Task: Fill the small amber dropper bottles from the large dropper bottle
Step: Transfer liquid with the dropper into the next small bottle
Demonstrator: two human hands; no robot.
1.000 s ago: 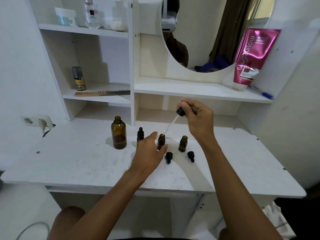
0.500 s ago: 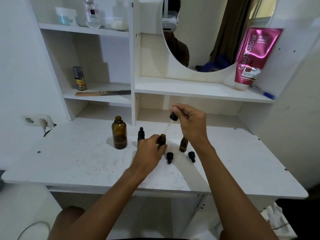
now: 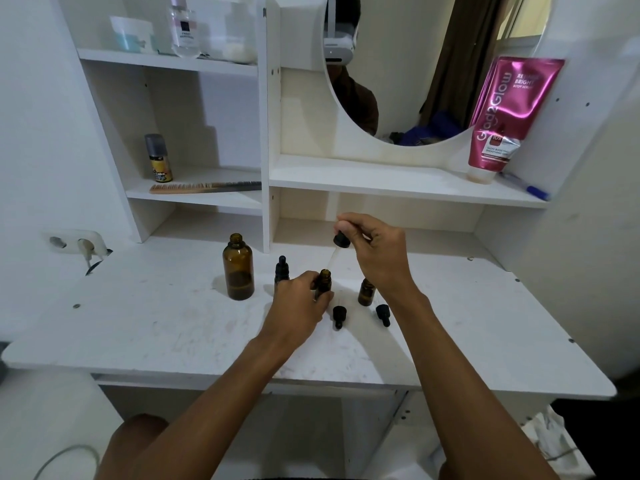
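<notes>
The large amber bottle (image 3: 238, 268) stands open and uncapped on the white desk (image 3: 156, 323), with dark liquid low in it. My left hand (image 3: 298, 299) holds a small open amber bottle (image 3: 324, 280) upright on the desk. My right hand (image 3: 375, 249) pinches the black bulb of a glass dropper (image 3: 337, 245), whose tip points down at that bottle's mouth. A capped small bottle (image 3: 281, 269) stands behind my left hand. Another small open bottle (image 3: 365, 292) stands under my right wrist. Two black dropper caps (image 3: 339, 316) (image 3: 383, 314) lie in front.
Shelves and a round mirror (image 3: 415, 64) rise behind the desk. A comb (image 3: 204, 187) and a small can (image 3: 158, 159) sit on the left shelf. A pink tube (image 3: 502, 112) and a blue pen (image 3: 530, 189) rest on the right shelf. A wall socket (image 3: 74, 241) is at the left.
My right hand has brought the dropper left and down until its tip is at the mouth of the small bottle. My left hand has closed around that bottle.
</notes>
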